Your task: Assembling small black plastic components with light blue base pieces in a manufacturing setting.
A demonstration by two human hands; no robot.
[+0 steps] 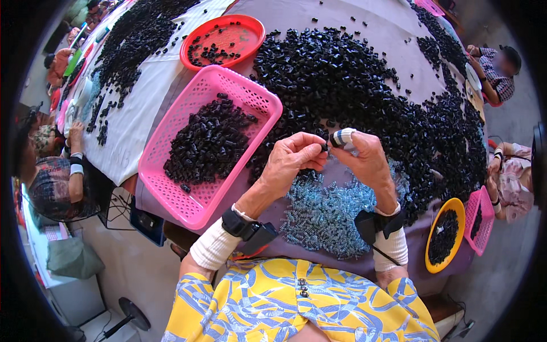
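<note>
In front of me both hands meet over the heaps on the table. My left hand pinches a small black plastic part between thumb and forefinger, its other fingers curled. Close beside it, my right hand is closed in a pinch near that part, a white and dark striped wrap round a fingertip. Whatever sits in this pinch is too small to make out. Below the hands lies a pile of silvery-blue coil springs. Beyond them spreads a large heap of small black plastic parts.
A pink perforated basket, partly filled with black parts, stands left of my left hand. Behind it is a red round tray. At right are a yellow tray and a smaller pink basket. Other people sit along both sides.
</note>
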